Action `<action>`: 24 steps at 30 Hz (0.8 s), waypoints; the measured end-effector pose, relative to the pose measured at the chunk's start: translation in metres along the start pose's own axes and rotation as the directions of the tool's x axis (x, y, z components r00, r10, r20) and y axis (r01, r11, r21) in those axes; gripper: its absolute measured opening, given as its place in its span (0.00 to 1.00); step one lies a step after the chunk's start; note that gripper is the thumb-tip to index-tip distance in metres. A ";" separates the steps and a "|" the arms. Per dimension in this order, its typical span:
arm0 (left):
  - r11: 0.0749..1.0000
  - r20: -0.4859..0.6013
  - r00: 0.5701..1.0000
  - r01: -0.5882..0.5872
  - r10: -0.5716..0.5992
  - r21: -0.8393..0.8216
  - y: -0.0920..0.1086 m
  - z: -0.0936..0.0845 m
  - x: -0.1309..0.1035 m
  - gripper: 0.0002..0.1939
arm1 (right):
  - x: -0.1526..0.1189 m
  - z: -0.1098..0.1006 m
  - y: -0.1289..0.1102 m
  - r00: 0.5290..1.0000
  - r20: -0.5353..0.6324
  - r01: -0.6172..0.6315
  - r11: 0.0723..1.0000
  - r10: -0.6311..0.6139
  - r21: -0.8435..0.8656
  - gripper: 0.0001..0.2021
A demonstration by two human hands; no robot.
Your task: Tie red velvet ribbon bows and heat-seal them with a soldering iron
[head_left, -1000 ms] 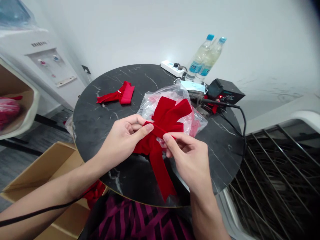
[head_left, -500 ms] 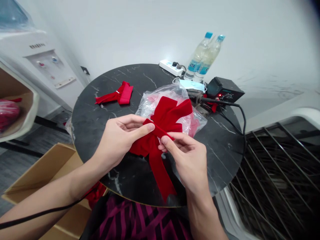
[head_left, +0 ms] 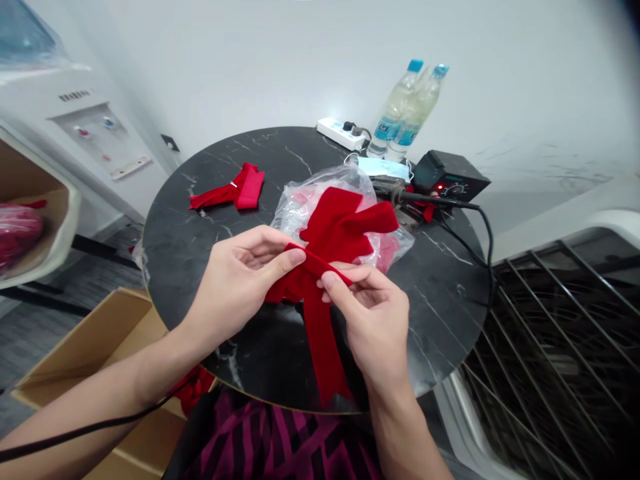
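Between my hands is a red velvet ribbon bow with wide loops and a long tail hanging toward the table's front edge. My left hand pinches the left end of a narrow folded strip across its middle. At the strip's right end, my right hand pinches with thumb and fingers. Behind the bow lies a clear plastic bag with red and pink contents. A smaller red ribbon piece with a pale tie rests at the back left of the table. The bow's underside is hidden.
The round black table also carries a power strip, two bottles, a blue face mask and a black soldering station with a corded iron. A cardboard box stands lower left; a metal-barred heater is at right.
The pinched strip looks pulled straighter between my hands. The bow's upper right loop has swung outward to the right, and the tail hangs more upright.
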State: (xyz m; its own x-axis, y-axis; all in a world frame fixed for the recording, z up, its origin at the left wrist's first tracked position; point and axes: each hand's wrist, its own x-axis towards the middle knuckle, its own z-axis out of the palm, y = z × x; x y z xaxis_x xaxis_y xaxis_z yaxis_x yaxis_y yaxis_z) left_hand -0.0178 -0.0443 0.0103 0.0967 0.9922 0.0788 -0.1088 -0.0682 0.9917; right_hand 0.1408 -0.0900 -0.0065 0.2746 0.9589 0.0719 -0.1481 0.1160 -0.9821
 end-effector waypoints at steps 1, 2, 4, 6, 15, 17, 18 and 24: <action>0.999 -0.008 0.999 -0.037 0.037 0.016 0.000 0.001 0.000 0.09 | 0.000 0.000 0.000 1.000 -0.003 0.014 1.000 -0.014 0.009 0.08; 0.998 -0.009 0.998 -0.058 0.058 0.021 0.000 0.002 0.001 0.08 | 0.000 0.000 0.000 1.000 -0.005 0.025 1.000 -0.025 0.012 0.09; 0.999 0.003 0.999 -0.046 0.046 0.007 0.000 0.003 0.001 0.07 | -0.001 0.000 0.000 0.999 -0.009 0.036 0.999 -0.036 0.001 0.09; 1.000 0.017 1.000 -0.004 0.005 -0.024 0.000 0.003 0.000 0.08 | -0.001 0.000 0.000 0.999 -0.017 0.028 0.999 -0.028 -0.019 0.09; 0.962 0.082 0.977 0.210 -0.199 -0.176 0.004 0.005 0.004 0.13 | 0.000 0.000 0.004 0.999 -0.043 -0.026 1.000 0.027 0.010 0.11; 0.937 0.113 0.963 0.265 -0.244 -0.228 0.002 0.003 0.008 0.13 | 0.000 0.002 0.005 0.998 -0.047 -0.029 0.999 0.030 0.028 0.11; 0.922 0.136 0.955 0.292 -0.265 -0.255 0.001 0.002 0.009 0.13 | 0.000 0.002 0.005 0.998 -0.048 -0.029 0.999 0.031 0.036 0.11; 0.849 0.258 0.903 0.415 -0.343 -0.326 -0.006 -0.002 0.019 0.17 | -0.002 0.000 0.006 1.000 -0.028 -0.004 0.999 0.006 0.044 0.08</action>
State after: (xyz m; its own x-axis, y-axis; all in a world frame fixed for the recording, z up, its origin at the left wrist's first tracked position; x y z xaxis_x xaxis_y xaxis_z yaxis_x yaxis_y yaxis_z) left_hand -0.0178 -0.0253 0.0056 0.3799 0.8927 -0.2425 -0.3747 0.3882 0.8420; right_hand 0.1389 -0.0912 -0.0126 0.2998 0.9520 0.0616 -0.1912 0.1232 -0.9738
